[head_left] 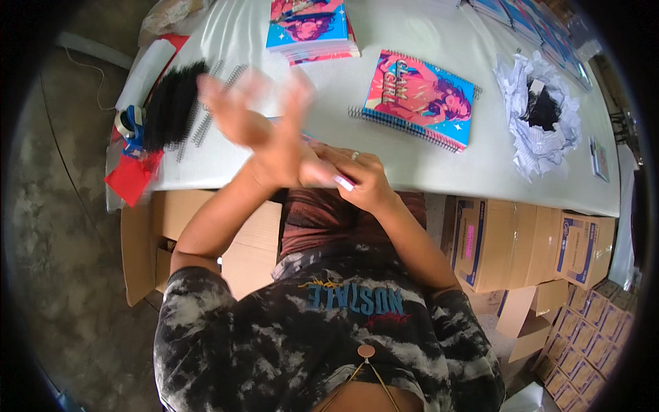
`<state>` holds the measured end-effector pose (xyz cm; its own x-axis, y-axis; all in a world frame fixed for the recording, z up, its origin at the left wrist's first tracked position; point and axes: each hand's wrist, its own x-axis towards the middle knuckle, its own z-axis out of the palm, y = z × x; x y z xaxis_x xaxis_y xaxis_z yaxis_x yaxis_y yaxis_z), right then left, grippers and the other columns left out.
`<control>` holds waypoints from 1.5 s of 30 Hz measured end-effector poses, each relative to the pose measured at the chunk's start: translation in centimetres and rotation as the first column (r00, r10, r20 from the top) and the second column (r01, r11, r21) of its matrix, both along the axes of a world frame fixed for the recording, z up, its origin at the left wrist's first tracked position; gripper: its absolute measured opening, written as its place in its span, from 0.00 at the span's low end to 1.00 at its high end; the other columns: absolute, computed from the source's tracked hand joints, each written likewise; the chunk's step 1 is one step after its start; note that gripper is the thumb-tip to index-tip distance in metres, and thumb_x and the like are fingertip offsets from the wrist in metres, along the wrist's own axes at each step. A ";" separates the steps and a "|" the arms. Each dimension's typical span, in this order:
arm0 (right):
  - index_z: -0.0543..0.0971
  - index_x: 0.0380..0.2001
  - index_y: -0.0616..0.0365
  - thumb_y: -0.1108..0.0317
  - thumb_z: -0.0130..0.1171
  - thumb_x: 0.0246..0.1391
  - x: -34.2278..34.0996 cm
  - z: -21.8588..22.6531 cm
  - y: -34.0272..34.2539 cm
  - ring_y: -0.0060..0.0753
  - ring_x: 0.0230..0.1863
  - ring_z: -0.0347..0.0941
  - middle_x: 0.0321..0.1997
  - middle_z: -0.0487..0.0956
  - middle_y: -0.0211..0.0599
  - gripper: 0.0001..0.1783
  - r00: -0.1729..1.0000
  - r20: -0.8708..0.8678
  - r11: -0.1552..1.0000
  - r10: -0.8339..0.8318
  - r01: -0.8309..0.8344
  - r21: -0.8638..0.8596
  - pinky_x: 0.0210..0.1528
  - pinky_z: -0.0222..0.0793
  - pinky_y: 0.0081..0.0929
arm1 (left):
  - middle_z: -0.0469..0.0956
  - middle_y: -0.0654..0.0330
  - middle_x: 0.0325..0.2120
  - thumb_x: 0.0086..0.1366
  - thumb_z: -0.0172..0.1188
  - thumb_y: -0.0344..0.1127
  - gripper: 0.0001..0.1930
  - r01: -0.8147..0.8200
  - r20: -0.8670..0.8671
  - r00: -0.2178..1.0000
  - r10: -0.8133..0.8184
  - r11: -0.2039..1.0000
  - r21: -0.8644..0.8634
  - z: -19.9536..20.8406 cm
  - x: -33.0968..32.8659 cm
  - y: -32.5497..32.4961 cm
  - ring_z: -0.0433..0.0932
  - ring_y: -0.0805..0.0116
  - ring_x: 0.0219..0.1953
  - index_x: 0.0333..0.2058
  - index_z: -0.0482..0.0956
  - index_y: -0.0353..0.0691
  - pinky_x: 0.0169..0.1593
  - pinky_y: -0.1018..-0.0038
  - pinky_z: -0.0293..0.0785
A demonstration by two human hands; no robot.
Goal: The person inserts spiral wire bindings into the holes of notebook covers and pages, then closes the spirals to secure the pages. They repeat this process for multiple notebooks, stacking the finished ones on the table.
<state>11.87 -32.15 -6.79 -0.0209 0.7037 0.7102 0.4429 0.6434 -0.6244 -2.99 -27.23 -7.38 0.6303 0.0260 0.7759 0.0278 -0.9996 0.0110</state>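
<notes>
The left hand [274, 151] is up in a blur over the near edge of the tabletop [425, 34], fingers spread — I see nothing gripped in it — while the right hand [367, 180], just beside the left wrist, pinches a small pink-and-white piece [344, 182], mostly covered by the fingers. I'd judge it light and thin, perhaps card or paper, likely to crease if squeezed; holding it flat by its edges would suit it best. Reading the clock from that piece, 2 o'clock has a nest of crumpled white wrapping [511, 99] with a black tangle [542, 113] inside. At 8 o'clock, below the tabletop, is an open cardboard box [139, 247] — I can't tell what it holds. Large cartons [508, 237] sit towards 4 o'clock, their contents hidden. Spiral-bound notebooks [419, 99] lie at 1 o'clock, no hand on them.
</notes>
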 end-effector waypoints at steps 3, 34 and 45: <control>0.74 0.47 0.58 0.76 0.60 0.38 -0.2 0.8 0.2 0.44 0.36 0.77 0.39 0.79 0.43 0.27 0.996 -0.087 0.998 -0.022 0.017 -0.055 0.37 0.74 0.30 | 0.57 0.38 0.53 0.49 0.52 0.71 0.47 -0.032 -0.016 0.999 0.031 0.994 -0.100 -1.4 0.8 0.2 0.55 0.36 0.57 0.56 0.59 0.35 0.53 0.39 0.53; 0.78 0.30 0.65 0.78 0.65 0.41 1.3 8.4 -0.5 0.20 0.28 0.73 0.28 0.79 0.36 0.09 0.895 -0.433 0.918 -0.109 -0.077 -0.390 0.30 0.68 0.20 | 0.77 0.62 0.28 0.52 0.57 0.19 0.07 0.153 0.181 0.977 -0.112 -0.222 -0.963 10.4 0.1 3.5 0.73 0.79 0.29 0.32 0.75 0.34 0.34 0.81 0.70; 0.73 0.38 0.61 0.77 0.60 0.48 4.9 9.1 -1.4 0.23 0.32 0.71 0.29 0.75 0.32 0.12 0.758 -0.554 0.924 -0.345 0.377 -0.059 0.34 0.68 0.24 | 0.73 0.57 0.37 0.54 0.65 0.38 0.30 -0.036 -0.061 0.994 -0.087 0.268 -0.963 13.5 2.0 5.0 0.72 0.71 0.40 0.53 0.62 0.36 0.42 0.76 0.70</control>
<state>16.77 -33.59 2.30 0.6276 0.5405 0.5603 0.2463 0.5448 -0.8016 -0.99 -22.24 6.11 0.7032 0.6969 0.1409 0.0645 -0.2599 0.9635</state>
